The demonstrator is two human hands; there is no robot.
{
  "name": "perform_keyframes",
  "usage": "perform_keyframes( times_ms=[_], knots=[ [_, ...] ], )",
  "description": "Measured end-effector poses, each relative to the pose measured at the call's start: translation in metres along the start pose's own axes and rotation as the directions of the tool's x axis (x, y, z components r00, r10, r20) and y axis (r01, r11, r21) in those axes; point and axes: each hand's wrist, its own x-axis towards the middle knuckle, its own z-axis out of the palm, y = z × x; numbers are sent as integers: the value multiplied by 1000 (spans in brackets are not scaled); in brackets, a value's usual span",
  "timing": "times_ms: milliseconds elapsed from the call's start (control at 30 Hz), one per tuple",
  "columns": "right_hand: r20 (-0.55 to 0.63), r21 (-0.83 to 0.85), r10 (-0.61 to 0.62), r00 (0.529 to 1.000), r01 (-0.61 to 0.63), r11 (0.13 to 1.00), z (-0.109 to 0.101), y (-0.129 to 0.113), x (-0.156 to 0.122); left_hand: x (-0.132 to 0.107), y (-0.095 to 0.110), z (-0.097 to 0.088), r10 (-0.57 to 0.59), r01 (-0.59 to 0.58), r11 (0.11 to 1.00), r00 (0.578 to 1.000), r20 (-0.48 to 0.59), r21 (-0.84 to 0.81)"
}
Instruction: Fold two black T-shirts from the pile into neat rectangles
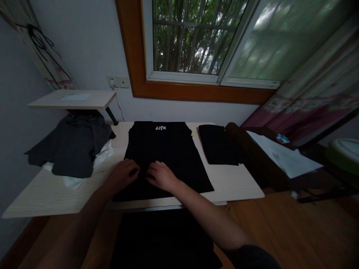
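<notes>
A black shirt (168,149) lies spread flat on the pale wooden table (238,183), with white lettering near its far edge and a small yellow bit at its right side. On the shirt's near left part rests my left hand (123,173), its fingers loosely curved and a gap showing between thumb and fingertips. Just to the right, my right hand (161,175) touches the cloth with slightly spread, bent fingers. Neither hand visibly grips the fabric. A folded black garment (220,144) lies right of the shirt.
Dark grey and white clothes (73,145) are heaped at the left, partly under a small raised shelf (73,99). Beyond the table's right end is a brown piece of furniture (260,157) with paper sheets (280,155) on it. A window (196,41) is behind.
</notes>
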Motion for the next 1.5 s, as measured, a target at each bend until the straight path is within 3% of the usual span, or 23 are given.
perform_keyframes(
  times_ms=[267, 500, 733, 900, 1000, 1233, 1500],
  knots=[
    [-7, 63, 61, 998, -60, 996, 2, -4, 3, -1, -2, 7, -74, 77, 994, 997, 39, -73],
    [6, 113, 30, 1000, -31, 993, -1, 11, -5, -10, -9, 10, -107, 147, 964, 977, 185, -221],
    [3, 77, 39, 999, -39, 996, -1, 26, -13, -23, -34, -4, -266, 276, 913, 961, 74, -299],
    [-33, 114, 21, 999, -17, 993, -4, 23, -15, -30, -57, -1, -361, 332, 905, 930, -68, -267],
    [-70, 202, 43, 997, -28, 979, -12, 24, -19, -32, -64, 4, -364, 327, 908, 926, -105, -264],
    [-136, 358, 109, 985, -54, 932, -32, 37, -32, -34, -65, 6, -337, 313, 909, 940, -44, -277],
    [-83, 320, 88, 993, -57, 946, -24, 43, -42, -36, -66, 6, -230, 221, 957, 973, -29, -189]
  ],
)
